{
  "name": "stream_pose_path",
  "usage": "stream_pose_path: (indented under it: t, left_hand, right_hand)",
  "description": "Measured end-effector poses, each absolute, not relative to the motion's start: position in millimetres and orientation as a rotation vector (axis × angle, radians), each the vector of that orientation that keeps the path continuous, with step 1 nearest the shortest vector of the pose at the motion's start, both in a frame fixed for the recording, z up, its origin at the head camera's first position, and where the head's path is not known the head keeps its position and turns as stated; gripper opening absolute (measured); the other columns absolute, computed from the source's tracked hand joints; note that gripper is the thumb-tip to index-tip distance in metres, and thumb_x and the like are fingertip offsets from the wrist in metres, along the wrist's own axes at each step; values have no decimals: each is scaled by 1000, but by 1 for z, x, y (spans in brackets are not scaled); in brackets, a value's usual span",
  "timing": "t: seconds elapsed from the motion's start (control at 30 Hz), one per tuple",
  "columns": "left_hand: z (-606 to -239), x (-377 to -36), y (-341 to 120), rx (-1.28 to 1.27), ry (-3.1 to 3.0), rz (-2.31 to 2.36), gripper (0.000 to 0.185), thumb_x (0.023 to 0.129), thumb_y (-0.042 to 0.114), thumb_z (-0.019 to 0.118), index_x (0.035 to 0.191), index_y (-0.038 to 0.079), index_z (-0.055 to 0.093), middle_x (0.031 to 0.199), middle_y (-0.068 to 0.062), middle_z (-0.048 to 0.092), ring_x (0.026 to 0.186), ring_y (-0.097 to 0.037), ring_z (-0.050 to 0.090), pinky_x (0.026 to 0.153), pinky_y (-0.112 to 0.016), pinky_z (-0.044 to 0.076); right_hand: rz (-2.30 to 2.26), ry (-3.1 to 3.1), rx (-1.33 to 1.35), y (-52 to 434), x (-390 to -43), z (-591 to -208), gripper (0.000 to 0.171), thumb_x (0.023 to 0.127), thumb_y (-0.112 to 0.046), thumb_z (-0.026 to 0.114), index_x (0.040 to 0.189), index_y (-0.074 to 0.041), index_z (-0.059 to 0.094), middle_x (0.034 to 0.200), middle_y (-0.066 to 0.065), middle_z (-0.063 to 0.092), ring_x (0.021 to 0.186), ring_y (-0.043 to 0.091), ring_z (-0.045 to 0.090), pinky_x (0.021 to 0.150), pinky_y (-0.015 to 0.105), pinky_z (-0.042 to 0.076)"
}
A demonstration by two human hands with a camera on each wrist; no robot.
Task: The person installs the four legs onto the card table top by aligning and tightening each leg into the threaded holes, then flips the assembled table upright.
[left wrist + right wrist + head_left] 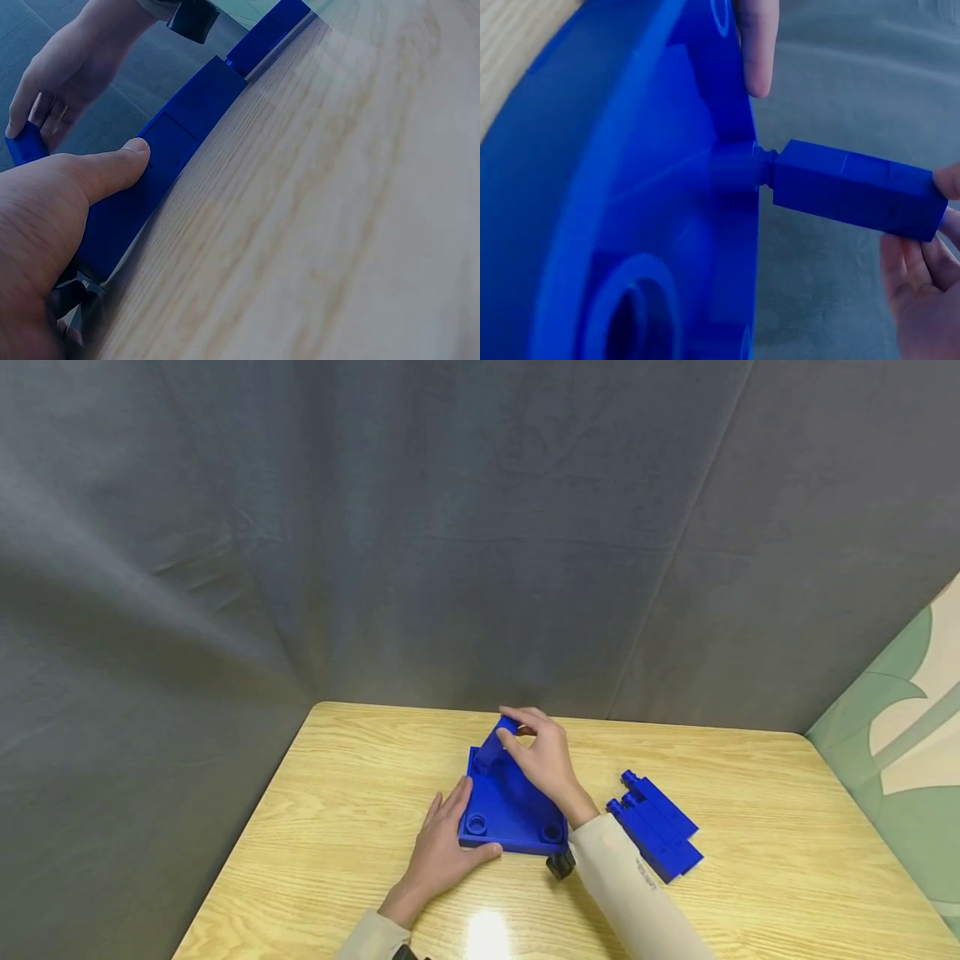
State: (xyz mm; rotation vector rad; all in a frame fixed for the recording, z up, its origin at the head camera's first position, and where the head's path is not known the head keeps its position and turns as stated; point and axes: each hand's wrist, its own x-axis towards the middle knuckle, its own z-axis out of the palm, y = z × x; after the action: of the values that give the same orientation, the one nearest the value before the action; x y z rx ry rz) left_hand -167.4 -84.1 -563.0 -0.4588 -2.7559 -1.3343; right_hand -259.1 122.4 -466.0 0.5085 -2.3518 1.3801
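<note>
A square blue plastic base with raised walls lies on the table, with round sockets at its corners. My left hand holds its near left corner, thumb along the front wall and fingers at the left side. In my right hand, thumb and fingers grip the outer end of a blue block-shaped leg. The leg's narrow threaded peg meets the mouth of the far left socket. From above, the leg stands tilted over that corner. Two front sockets show bare, the near left one beside my left fingers.
Several more blue legs with threaded pegs lie together to the right of the base, near my right sleeve. The wooden table ends at a grey curtain behind and to the left.
</note>
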Motion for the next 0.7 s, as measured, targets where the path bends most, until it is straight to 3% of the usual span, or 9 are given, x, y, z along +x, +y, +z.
stream_pose_path:
  t: [0.27,0.53,0.7]
  left_hand:
    - [-563,-166,-84,-461,-2748,-1332,117,88,58,89,174,5,32,179,-16,34,164,-57,22,133,-73,19]
    - [-564,-167,-86,-462,-2765,-1313,118,88,60,88,175,6,31,180,-14,33,164,-56,22,133,-72,20]
    - [-565,-166,-85,-466,-2765,-1318,118,88,62,87,175,6,30,180,-14,33,164,-58,22,131,-76,21]
  right_hand:
    - [1546,-2363,590,125,-267,-467,36,107,-7,74,142,-2,75,133,16,74,115,30,72,106,52,62]
    - [1698,-2319,699,120,-276,-472,36,110,-7,69,145,1,72,139,19,72,118,30,64,107,39,56]
    - [1731,-2316,676,116,-279,-474,37,110,-10,69,146,-1,72,143,17,72,127,34,65,114,53,55]
